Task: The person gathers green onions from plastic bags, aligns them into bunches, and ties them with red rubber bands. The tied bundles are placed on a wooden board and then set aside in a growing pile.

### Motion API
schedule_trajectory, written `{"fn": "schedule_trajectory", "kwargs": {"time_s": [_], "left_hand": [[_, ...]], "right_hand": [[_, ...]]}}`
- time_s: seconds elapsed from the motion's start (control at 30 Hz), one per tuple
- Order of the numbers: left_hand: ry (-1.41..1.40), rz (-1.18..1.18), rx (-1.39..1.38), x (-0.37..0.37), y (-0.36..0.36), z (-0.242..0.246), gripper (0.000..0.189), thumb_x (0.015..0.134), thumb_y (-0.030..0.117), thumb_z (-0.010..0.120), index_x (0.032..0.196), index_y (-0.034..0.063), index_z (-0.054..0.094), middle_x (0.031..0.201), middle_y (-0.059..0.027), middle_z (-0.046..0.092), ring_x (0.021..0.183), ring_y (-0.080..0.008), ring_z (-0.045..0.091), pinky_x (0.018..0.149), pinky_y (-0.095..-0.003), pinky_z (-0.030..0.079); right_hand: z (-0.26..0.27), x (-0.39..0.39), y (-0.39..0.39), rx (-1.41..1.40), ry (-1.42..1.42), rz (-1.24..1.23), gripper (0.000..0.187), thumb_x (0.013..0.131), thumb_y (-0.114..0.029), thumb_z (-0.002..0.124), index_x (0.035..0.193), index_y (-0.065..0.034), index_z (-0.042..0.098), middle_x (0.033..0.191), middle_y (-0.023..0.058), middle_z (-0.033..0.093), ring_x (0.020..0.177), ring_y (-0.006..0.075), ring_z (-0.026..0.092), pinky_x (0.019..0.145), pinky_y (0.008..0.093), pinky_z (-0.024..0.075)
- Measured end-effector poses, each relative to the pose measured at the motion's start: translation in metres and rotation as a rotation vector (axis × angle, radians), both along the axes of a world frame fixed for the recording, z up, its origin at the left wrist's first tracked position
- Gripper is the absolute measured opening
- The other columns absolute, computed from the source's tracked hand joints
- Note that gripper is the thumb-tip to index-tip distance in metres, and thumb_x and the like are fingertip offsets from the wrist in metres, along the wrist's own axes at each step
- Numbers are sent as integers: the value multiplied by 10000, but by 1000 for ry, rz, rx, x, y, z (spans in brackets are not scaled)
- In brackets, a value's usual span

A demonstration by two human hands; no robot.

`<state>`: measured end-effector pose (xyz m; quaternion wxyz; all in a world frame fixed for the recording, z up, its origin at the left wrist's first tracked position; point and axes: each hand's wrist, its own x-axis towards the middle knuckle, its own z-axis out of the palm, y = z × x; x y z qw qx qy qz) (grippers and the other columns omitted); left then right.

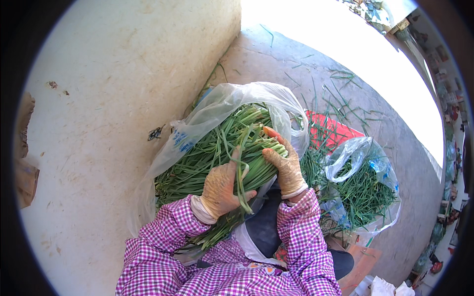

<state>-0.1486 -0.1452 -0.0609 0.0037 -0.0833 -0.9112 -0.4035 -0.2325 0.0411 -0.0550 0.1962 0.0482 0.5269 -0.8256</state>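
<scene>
A bundle of long green leaves, apparently garlic chives point(259, 162), lies across my lap, its pale cut ends facing right. My right hand point(289, 166), in a worn glove with orange-stained fingertips, curls around those ends. Farther along the bundle, my left hand point(221, 188) grips the leaves, its thumb pointing up and its bare fingertips showing. A few bent, loose leaves point(240, 181) cross in front of the bundle by the left hand. Beneath and beyond both hands, a large translucent plastic bag point(226, 96) gapes around many more chives point(192, 166).
At right, a smaller plastic bag point(392, 211) holds green leaves point(366, 199). Loose leaves litter a red sheet point(333, 129) and the concrete floor point(403, 159). A stained pale wall point(111, 74) rises close on the left. A reddish board point(363, 259) lies at lower right.
</scene>
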Motion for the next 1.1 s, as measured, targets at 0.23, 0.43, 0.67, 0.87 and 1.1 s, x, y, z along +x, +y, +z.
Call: {"fn": "schedule_trajectory", "kwargs": {"time_s": [0.23, 0.43, 0.67, 0.87, 1.1], "left_hand": [[-265, 46, 267, -42, -12, -28, 610, 942, 144, 581, 1508, 57, 373, 1182, -201, 668, 1007, -238, 675, 909, -338, 503], [60, -202, -121, -41, -6, -43, 440, 946, 49, 508, 1384, 7, 519, 1278, -198, 623, 957, -275, 697, 867, -304, 534], [166, -9, 35, 2, 10, -17, 605, 868, 37, 573, 1460, 44, 444, 825, -131, 620, 694, -297, 631, 627, -399, 503], [213, -17, 185, 14, 3, -17, 431, 887, 47, 549, 1314, -10, 566, 867, -173, 629, 763, -348, 639, 670, -412, 509], [129, -4, 90, 53, -21, -8, 368, 993, 56, 501, 1333, -80, 528, 1151, -257, 662, 976, -359, 684, 851, -388, 532]], "right_hand": [[-36, -11, 12, 185, -171, 18, 506, 846, -175, 793, 1305, -59, 612, 1068, 16, 667, 935, 105, 620, 840, 251, 505], [-34, -8, 4, 181, -79, -92, 610, 825, -120, 804, 1378, -66, 553, 1148, 33, 634, 996, 109, 600, 884, 247, 491], [-2, -6, 3, 41, -27, 158, 515, 815, -45, 749, 1313, -62, 618, 1191, 59, 643, 1074, 135, 604, 944, 289, 488], [14, 0, -7, 251, 122, 283, 373, 767, -117, 798, 1121, -64, 695, 1096, 39, 668, 1009, 159, 632, 929, 300, 494], [30, 16, -29, 295, 523, 248, 568, 710, -208, 797, 1251, -107, 653, 1247, 159, 614, 1167, 302, 595, 1033, 361, 454]]}}
